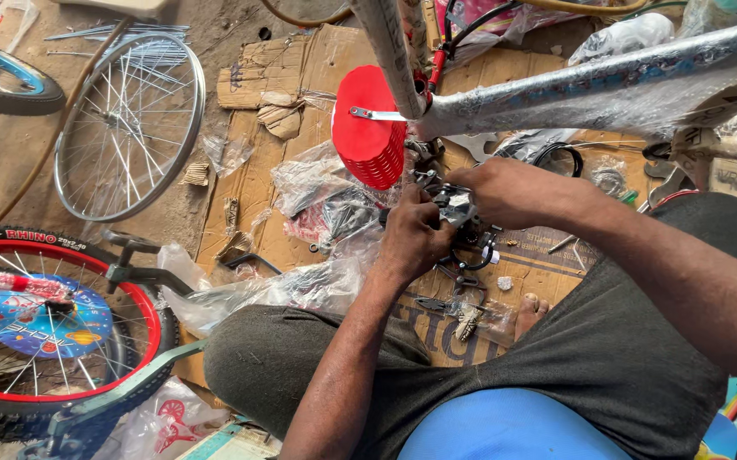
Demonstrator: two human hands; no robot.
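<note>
Two hands at work, both on one small black metal bike part [462,223] held at mid-scene, just above the cardboard sheets [249,179] on the floor. Left hand [412,238]: grip narrow, fingers curled tight on the part's left side. Right hand [504,192]: grip closed over the part from the far side, fingertips hidden behind it.

Count:
- One red basket [370,128], just beyond the hands, hanging by the wrapped bike frame [607,85].
- One bare silver wheel rim [130,128], far left, flat on the dirt.
- One tyred wheel with red rim [45,324], near left, with a blue disc at its hub.
- One more tyre [2,81], cut off by the far-left edge.
- Several clear plastic bags [300,285], crumpled, left of the hands; number unclear.
- One bare foot [532,311], near the hands on the right.

Room: tight. Frame tubes overhead, basket close beyond, bags to the left, knees on both sides. Loose small hardware lies on the cardboard under the hands.
</note>
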